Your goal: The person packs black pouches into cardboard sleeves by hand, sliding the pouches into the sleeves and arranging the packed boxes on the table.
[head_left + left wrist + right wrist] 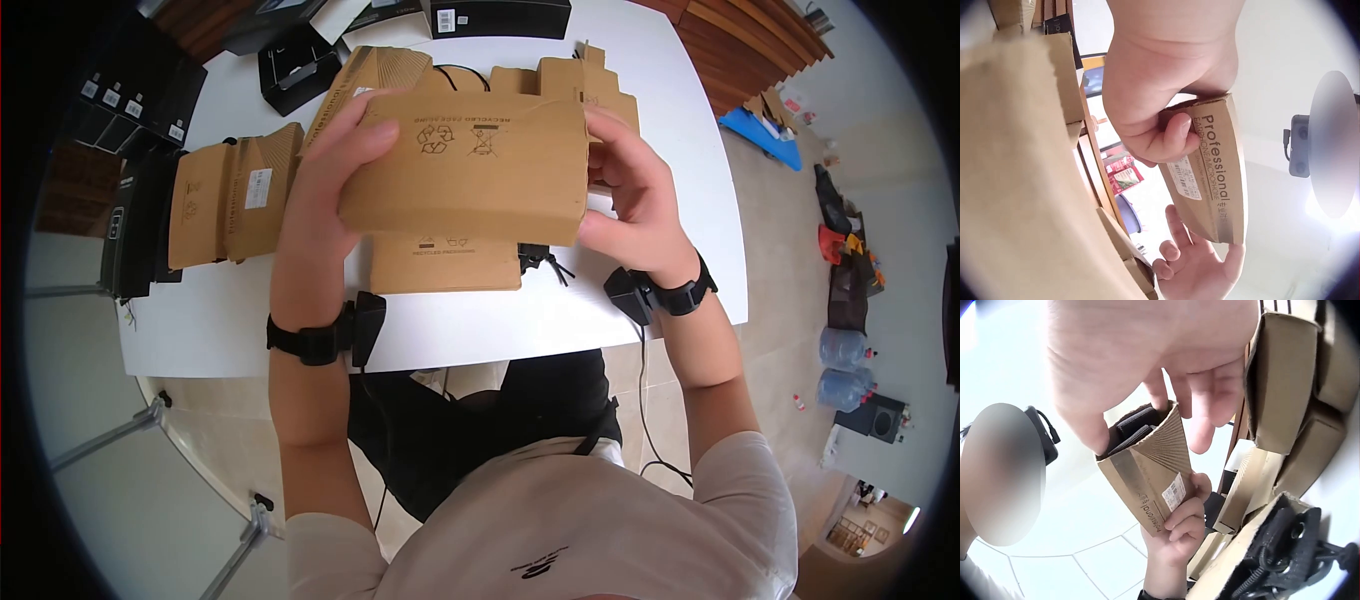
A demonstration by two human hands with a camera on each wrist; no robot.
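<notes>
A brown cardboard box [480, 175] is held up over the white table, its printed side facing the head camera. My left hand [330, 175] grips its left end, thumb on the near face. At the other end, my right hand [640, 205] holds the edges between thumb and fingers. The right wrist view shows that end of the box [1147, 469] open, with black contents [1137, 428] inside, and my right thumb and a finger at the rim. "Professional" lettering and a white label [1186, 181] show on one side in the left wrist view.
More brown boxes [445, 265] lie beneath and behind the held one, another brown box [200, 205] at the left. Black boxes [500, 18] stand along the table's back and left side. A black item with thin legs [545, 262] lies beside the lower brown box.
</notes>
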